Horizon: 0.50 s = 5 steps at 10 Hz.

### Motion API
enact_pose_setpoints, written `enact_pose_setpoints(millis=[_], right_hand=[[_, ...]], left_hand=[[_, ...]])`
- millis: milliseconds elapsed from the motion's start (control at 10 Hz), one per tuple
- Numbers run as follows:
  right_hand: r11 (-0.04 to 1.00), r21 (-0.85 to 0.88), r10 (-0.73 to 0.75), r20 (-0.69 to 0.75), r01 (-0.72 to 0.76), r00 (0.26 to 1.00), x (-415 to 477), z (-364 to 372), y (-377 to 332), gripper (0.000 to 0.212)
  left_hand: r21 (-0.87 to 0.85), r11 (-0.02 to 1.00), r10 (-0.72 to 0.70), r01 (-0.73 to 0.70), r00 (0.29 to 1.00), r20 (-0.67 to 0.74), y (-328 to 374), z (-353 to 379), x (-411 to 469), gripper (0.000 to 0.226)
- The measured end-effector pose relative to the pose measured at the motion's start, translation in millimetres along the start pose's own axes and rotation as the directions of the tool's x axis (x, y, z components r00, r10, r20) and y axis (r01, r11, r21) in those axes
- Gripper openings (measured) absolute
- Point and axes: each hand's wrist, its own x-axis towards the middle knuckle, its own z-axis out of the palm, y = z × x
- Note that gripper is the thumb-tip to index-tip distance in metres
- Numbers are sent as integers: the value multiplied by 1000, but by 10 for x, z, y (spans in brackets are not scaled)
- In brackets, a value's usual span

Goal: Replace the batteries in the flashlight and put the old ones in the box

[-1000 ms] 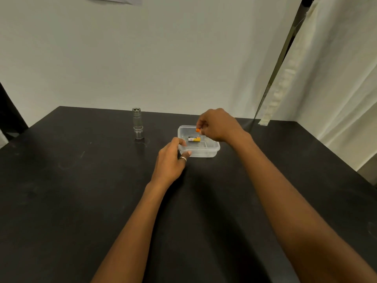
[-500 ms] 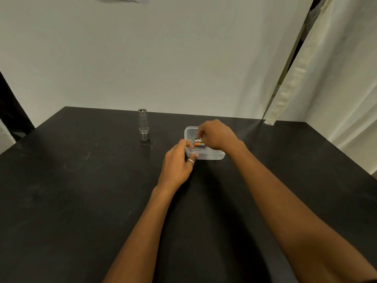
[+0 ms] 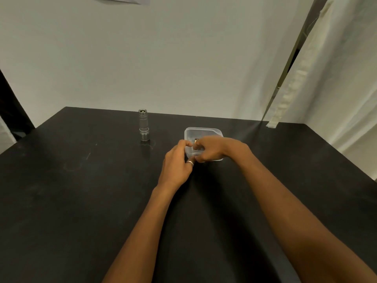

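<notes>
A clear plastic box (image 3: 204, 130) sits on the black table (image 3: 81, 201). My left hand (image 3: 177, 162) pinches the box's near-left corner between thumb and forefinger. Reaching over the box, my right hand (image 3: 212, 148) has its fingers curled down inside. The end of a dark and orange battery (image 3: 196, 140) shows at those fingertips; the hand hides whether the fingers hold it. A silver flashlight (image 3: 143, 125) stands upright on the table, to the left of the box and apart from both hands.
A white wall rises just behind the table's far edge. A pale curtain (image 3: 336, 78) hangs at the right, past the table's right edge.
My right hand came down from above the box, where it held an orange-tipped battery, into the box. The left hand stayed at the box's corner. The camera moved closer.
</notes>
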Motion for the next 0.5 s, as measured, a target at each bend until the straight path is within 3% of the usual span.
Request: enact_pose_setpoints(millis=[200,500], right_hand=[[997,-71,9,-115,-18,993,135,87,63,42],[996,-78,21,-128,-31,992,234,55,104,56]], left_hand=[[-80,996,-37,37,999,5,-6,19,13,59],[-20,996,-90,91,996,14,-24,50,74,63]])
